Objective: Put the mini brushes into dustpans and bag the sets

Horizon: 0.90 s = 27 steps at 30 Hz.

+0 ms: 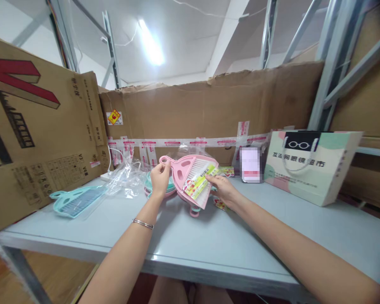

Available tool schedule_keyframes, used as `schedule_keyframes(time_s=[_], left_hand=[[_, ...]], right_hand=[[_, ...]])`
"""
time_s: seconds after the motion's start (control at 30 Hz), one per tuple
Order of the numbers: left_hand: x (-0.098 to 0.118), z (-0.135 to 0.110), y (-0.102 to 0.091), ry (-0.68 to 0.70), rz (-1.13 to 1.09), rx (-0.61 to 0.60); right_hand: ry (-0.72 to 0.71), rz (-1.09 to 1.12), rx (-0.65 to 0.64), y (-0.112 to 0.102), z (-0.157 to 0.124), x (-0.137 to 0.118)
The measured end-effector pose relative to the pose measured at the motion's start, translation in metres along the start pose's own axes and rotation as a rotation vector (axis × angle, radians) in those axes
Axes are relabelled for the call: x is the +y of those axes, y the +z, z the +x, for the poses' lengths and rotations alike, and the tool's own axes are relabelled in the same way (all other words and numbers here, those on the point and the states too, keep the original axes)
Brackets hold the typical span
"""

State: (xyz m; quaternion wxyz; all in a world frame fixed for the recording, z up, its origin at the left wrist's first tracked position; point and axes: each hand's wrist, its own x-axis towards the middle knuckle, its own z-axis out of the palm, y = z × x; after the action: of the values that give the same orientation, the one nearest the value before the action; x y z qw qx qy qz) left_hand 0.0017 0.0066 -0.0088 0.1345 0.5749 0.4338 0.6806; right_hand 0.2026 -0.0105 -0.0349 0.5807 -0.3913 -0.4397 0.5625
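Observation:
A pink dustpan with a white-bristled brush in it (183,169) is raised above the middle of the table, tilted. My left hand (161,176) pinches its handle end near the hanging loop. At the other side my right hand (221,189) has its fingers closed on a yellow-green printed card (199,182), which lies over the bristles. Behind my left hand, more dustpans in teal and pink (148,184) are stacked on the table, partly hidden. Below the raised dustpan shows a pink and teal loop end (194,211). More printed cards (221,205) lie beside and beneath my right hand.
A light-blue dustpan and brush (79,200) rests at the left in clear wrap, near crumpled plastic bags (126,179). Cardboard boxes (183,109) wall the back and left. A phone (251,164) stands upright at the back, beside a paper bag (313,185) on the right.

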Motion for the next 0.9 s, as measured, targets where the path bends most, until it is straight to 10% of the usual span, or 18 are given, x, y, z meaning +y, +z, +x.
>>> schedule_keyframes(time_s=[0.2, 0.4, 0.63, 0.9], left_hand=[[0.014, 0.005, -0.010, -0.125, -0.148, 0.035], [0.013, 0.008, -0.016, -0.297, -0.131, -0.533], [-0.034, 0.049, -0.058, -0.351, -0.057, 0.372], [-0.031, 0.047, -0.077, -0.225, 0.331, 0.607]], right_hand=[[-0.091, -0.014, -0.017, -0.014, 0.005, -0.008], [-0.072, -0.022, -0.108, -0.017, 0.001, -0.010], [-0.105, 0.268, 0.172, -0.039, 0.023, -0.018], [-0.081, 0.401, 0.288, -0.044, 0.032, -0.006]])
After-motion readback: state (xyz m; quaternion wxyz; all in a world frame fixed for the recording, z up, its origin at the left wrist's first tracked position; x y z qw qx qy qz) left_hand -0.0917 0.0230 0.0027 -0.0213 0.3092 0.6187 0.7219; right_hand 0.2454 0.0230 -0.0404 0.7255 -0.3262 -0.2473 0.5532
